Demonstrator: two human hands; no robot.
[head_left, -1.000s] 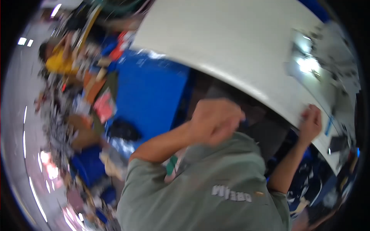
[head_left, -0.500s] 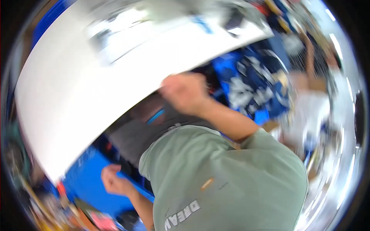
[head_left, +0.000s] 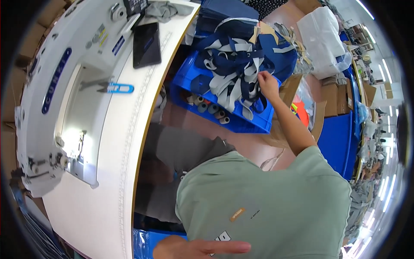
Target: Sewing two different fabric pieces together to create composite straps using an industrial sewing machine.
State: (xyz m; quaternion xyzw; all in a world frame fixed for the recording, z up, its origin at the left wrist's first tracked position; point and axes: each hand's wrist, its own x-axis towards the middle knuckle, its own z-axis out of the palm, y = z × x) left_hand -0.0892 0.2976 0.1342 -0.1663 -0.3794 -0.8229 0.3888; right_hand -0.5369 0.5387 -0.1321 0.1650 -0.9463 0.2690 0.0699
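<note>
My right hand (head_left: 268, 86) reaches into a tangled pile of navy and pale grey fabric strips (head_left: 230, 64). Its fingertips are pinched together at the pile's right edge, on what appears to be one of the strips. The pile lies in the upper part of a blue plastic crate (head_left: 189, 71). At the bottom of the picture, in front of my shirt, my left hand (head_left: 196, 248) holds nothing that I can see. One finger stretches out to the right, and the lower part of the hand is cut off by the picture's edge.
To the left, a white sewing machine (head_left: 41, 125) stands on a white table (head_left: 114, 203), with blue thread snips (head_left: 120, 88) and a dark phone (head_left: 146, 45). Thread spools (head_left: 213, 108) sit low in the crate. Beyond it are cardboard boxes (head_left: 286, 97) and a white bag (head_left: 321, 41).
My view has turned right, away from the table's front edge toward the crate. My right hand has gone from beside the table to the strips. The left now shows in front of my shirt.
</note>
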